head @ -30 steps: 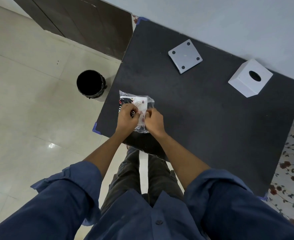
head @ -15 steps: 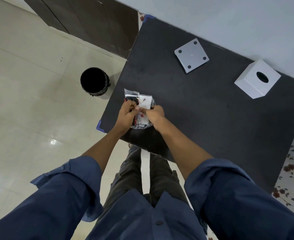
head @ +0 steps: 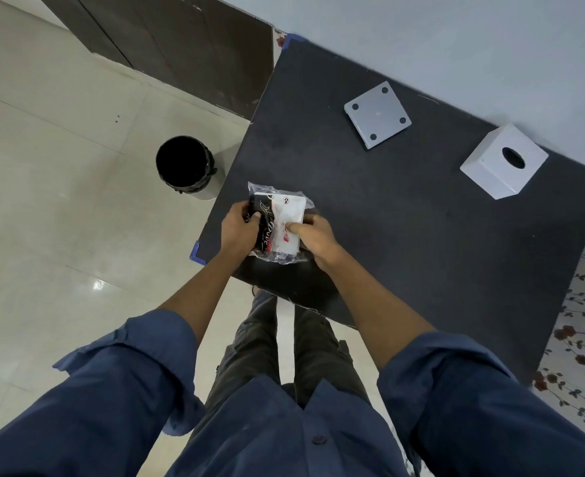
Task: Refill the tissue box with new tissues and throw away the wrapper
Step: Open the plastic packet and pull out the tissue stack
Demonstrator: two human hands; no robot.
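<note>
A pack of white tissues in a clear plastic wrapper with black and red print lies near the left front corner of the dark table. My left hand grips its left side and my right hand grips its right side, thumb on top. The white tissue box, with a round hole in its top, stands at the far right of the table. Its flat grey base plate, with dark feet at the corners, lies apart at the far middle.
A black-lined bin stands on the tiled floor just left of the table. A dark cabinet is against the far wall. A flowered cloth shows at the table's right edge.
Both hands have shifted from pinching the top middle of the wrapper to holding the pack by its two sides. The pack now lies flatter on the table.
</note>
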